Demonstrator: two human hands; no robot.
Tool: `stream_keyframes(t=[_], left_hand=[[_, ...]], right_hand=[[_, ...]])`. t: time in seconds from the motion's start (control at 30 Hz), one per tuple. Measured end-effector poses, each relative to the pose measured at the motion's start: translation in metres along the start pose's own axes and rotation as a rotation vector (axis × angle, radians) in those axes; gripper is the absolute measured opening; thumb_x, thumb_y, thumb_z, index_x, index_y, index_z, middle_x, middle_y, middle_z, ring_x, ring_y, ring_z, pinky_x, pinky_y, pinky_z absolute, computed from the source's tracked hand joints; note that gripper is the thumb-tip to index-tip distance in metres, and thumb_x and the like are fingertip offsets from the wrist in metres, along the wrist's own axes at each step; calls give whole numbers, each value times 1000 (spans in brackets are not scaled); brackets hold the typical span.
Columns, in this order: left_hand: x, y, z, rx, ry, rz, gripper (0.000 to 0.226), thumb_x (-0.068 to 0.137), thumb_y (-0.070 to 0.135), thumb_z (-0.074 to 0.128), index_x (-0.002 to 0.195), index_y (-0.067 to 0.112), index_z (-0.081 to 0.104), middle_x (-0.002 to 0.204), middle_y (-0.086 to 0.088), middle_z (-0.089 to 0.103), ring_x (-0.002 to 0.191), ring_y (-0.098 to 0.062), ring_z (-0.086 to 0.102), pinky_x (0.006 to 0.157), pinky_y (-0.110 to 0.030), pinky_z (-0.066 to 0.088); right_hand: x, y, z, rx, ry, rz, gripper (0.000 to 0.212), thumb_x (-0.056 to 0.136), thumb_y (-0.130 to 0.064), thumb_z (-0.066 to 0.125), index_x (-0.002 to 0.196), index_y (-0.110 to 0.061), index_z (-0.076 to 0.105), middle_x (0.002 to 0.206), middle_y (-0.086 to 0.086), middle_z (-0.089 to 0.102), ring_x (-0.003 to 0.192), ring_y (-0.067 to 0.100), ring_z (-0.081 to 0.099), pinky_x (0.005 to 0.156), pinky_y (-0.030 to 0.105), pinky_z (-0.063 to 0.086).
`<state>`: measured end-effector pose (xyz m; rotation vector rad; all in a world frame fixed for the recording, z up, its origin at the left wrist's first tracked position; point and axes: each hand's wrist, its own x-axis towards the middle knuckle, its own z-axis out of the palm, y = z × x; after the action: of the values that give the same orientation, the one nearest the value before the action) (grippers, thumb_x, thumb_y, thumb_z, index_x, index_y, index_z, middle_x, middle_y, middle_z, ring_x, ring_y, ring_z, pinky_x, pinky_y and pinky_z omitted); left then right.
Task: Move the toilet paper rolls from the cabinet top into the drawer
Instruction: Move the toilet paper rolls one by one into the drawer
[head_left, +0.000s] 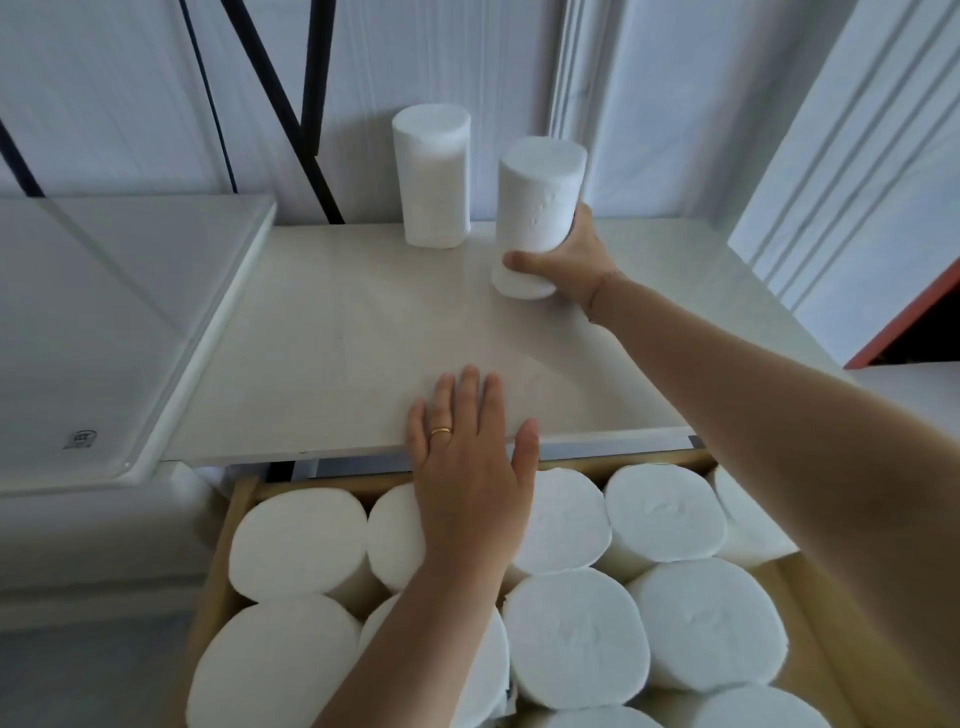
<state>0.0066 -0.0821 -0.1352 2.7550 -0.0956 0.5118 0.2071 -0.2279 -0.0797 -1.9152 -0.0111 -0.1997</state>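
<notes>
Right hand (569, 265) is wrapped round the nearer roll (537, 208), which stands upright upper centre on the cabinet top (337, 353). The spare roll (434, 176) sits just behind-left. Left hand (470, 462) lies flat and empty on the front edge, with the packed drawer (218, 571) straight below.

The left hand (470, 457) lay flat, palm down, fingers straight; the outstretched right hand (569, 262) curled round a toilet paper roll (537, 208).

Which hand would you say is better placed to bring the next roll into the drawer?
The right hand: it grips the nearer toilet paper roll, while the left hand lies flat on the edge of the cabinet top.
</notes>
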Motion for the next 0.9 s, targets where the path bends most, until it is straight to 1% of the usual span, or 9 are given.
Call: stream_keyframes(t=[0.13, 0.27, 0.4, 0.5, 0.6, 0.7, 0.77, 0.83, 0.9], left_hand=[[-1, 1, -1, 24, -24, 12, 64, 93, 49, 11, 143, 18, 37, 152, -4, 34, 143, -23, 22, 116, -43, 7], [-2, 1, 0, 17, -30, 18, 61, 97, 50, 19, 146, 17, 31, 154, -5, 28, 144, -23, 16, 115, -44, 1], [-4, 4, -1, -10, -49, 39, 57, 97, 48, 28, 144, 17, 32, 155, -2, 27, 145, -22, 13, 115, -44, -5], [-12, 14, -3, -90, -86, 98, 58, 97, 49, 25, 146, 19, 29, 157, 2, 20, 146, -18, 5, 115, -41, -9], [-25, 35, -9, -399, -148, 133, 59, 96, 48, 32, 147, 19, 26, 157, 3, 17, 146, -12, 4, 116, -32, -4], [-42, 59, -25, -905, -363, 30, 68, 87, 58, 36, 148, 34, 17, 154, 14, 20, 141, -1, 15, 108, -18, 15], [-52, 71, -33, -1014, -470, 40, 73, 83, 63, 33, 147, 41, 7, 151, 21, 21, 136, 4, 20, 102, -14, 20], [-56, 79, -36, -1066, -515, 74, 75, 84, 61, 32, 149, 38, 1, 152, 19, 20, 137, 2, 22, 103, -15, 22], [-59, 84, -38, -1126, -561, 95, 77, 85, 58, 32, 150, 34, -1, 152, 20, 18, 135, 7, 21, 101, -6, 22]], right_hand=[[-49, 1, -25, -10, -37, 5, 99, 53, -32, 86, 136, -15, 34, 129, 4, 54, 118, 20, 54, 101, 43, 47], [-102, -2, -47, -10, -72, -5, 99, 53, -34, 85, 136, -21, 32, 127, -1, 53, 113, 14, 54, 89, 30, 46], [-148, -4, -65, -27, -74, -7, 96, 60, -25, 89, 138, -19, 33, 131, 4, 53, 120, 21, 53, 98, 36, 47], [-182, -4, -74, -38, -30, -11, 94, 60, -24, 90, 136, -17, 36, 130, 6, 54, 120, 22, 54, 100, 41, 48], [-213, -4, -79, -48, 77, -17, 94, 56, -31, 89, 132, -20, 35, 127, 1, 52, 117, 18, 53, 98, 44, 49], [-238, -3, -76, -118, 244, -15, 96, 50, -44, 87, 127, -29, 32, 126, -8, 47, 120, 15, 49, 97, 37, 48], [-252, -4, -73, -141, 331, -58, 89, 50, -50, 87, 118, -44, 29, 117, -27, 41, 117, 3, 47, 97, 29, 47], [-262, -5, -71, -180, 384, -117, 83, 52, -55, 85, 106, -62, 22, 109, -46, 33, 109, -15, 42, 88, 10, 41], [-270, -2, -71, -188, 422, -117, 86, 54, -56, 85, 111, -57, 20, 107, -47, 29, 108, -15, 39, 90, 10, 36]])
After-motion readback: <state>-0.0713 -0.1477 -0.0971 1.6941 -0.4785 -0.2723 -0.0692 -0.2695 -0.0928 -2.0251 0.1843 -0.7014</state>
